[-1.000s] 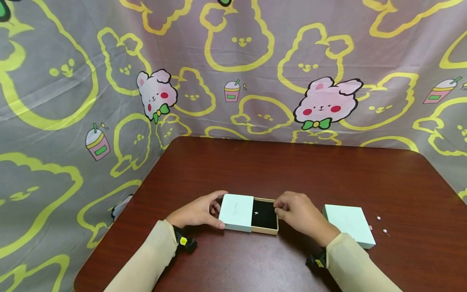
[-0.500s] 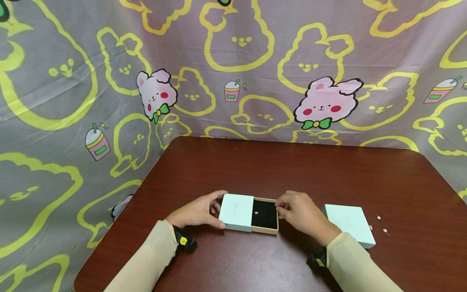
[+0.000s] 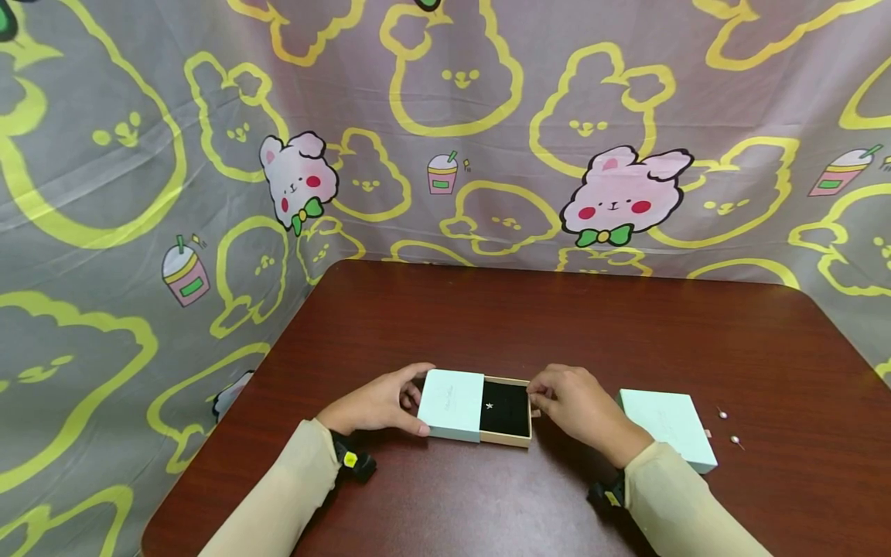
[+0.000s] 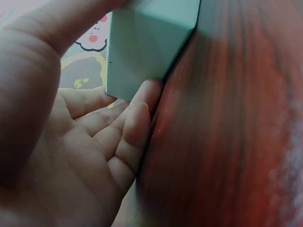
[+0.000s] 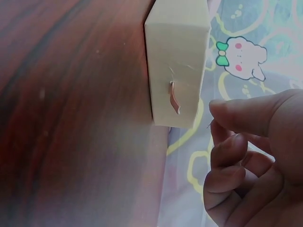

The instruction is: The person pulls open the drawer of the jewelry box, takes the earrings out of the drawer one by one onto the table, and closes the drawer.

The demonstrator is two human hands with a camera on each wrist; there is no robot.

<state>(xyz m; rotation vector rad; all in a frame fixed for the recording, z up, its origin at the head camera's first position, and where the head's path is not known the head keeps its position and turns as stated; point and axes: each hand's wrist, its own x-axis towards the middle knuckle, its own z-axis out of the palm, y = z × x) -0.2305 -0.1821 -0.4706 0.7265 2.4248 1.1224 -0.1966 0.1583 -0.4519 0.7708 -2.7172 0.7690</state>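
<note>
A pale mint jewelry box (image 3: 451, 404) lies on the table, its drawer pulled partway out to the right. My left hand (image 3: 381, 401) grips the sleeve's left end between thumb and fingers; the left wrist view shows the fingers (image 4: 137, 125) against the box's side. On the drawer's black pad (image 3: 504, 418) sits a small silver star earring (image 3: 489, 406). Just beyond the drawer's right end, my right hand (image 3: 574, 406) pinches thumb and forefinger together. In the right wrist view a thin pin-like piece (image 5: 209, 126) pokes out of that pinch; the rest is hidden. A pull ribbon (image 5: 174, 98) hangs from the drawer's end.
A second mint box (image 3: 667, 429), closed, lies to the right beneath the right forearm's far side. Two pearl earrings (image 3: 722, 415) with thin pins rest farther right on the brown table (image 3: 557, 317). A patterned cloth (image 3: 487, 100) hangs behind and at the left.
My right hand has shifted slightly right, away from the drawer's edge, and the drawer's pull ribbon now shows. The left hand and box stay put.
</note>
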